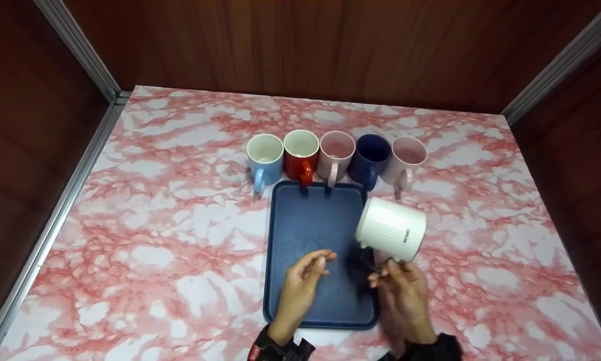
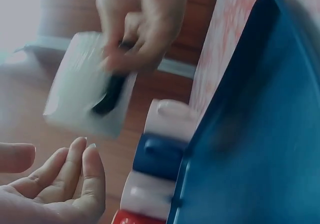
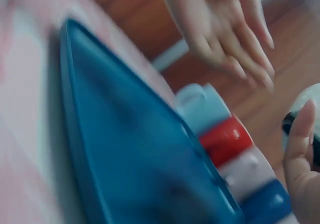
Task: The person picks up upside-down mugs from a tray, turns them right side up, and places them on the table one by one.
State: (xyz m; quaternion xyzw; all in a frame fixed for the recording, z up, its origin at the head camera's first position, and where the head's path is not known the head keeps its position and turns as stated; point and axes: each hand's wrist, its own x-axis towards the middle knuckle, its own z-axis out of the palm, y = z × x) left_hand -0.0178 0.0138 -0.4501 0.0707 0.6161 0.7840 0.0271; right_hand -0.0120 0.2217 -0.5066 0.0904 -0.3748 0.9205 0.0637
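My right hand (image 1: 403,288) grips a white ribbed mug (image 1: 393,228) by its black handle (image 2: 111,91). The mug is tipped on its side in the air, above the right edge of a dark blue tray (image 1: 305,225). Over the tray's lower part hovers my left hand (image 1: 303,281), its fingers loosely extended and holding nothing. In the left wrist view, that hand (image 2: 65,184) is close to the white mug but apart from it. The right wrist view shows only a sliver of the mug (image 3: 307,96) behind the right thumb.
Beyond the tray's far edge stands a row of upright mugs, handles toward me: light blue (image 1: 265,160), red (image 1: 300,155), pink (image 1: 335,158), navy (image 1: 370,160) and pale pink (image 1: 405,160). A red-and-white marbled table (image 1: 180,240) lies beneath, with brown wooden walls (image 1: 305,50) around it.
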